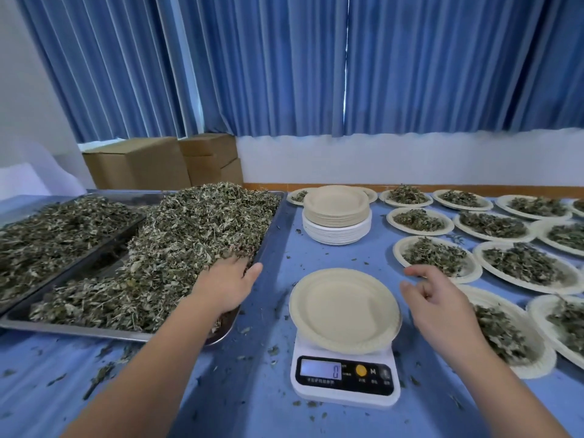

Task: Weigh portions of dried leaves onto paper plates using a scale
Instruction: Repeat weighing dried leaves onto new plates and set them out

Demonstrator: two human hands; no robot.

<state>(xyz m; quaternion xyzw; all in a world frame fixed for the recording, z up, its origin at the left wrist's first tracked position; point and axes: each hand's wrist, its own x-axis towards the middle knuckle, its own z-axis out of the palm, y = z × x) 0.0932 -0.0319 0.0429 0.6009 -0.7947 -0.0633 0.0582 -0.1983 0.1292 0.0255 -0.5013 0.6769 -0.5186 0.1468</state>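
While empty on the scale (344,379), paper plate (344,309) between hands: left hand (226,286) in dried leaves (189,235), grip unclear; right hand (439,301) relaxed.

The left forearm (158,358) comes in from 7 o'clock and reaches toward 1 o'clock. The left hand (226,287) lies palm down, thumb spread toward 2 o'clock, fingertips hidden. The right forearm (505,384) enters from 5 o'clock. The right hand (442,300) hovers, fingers loosely curled, holding nothing.
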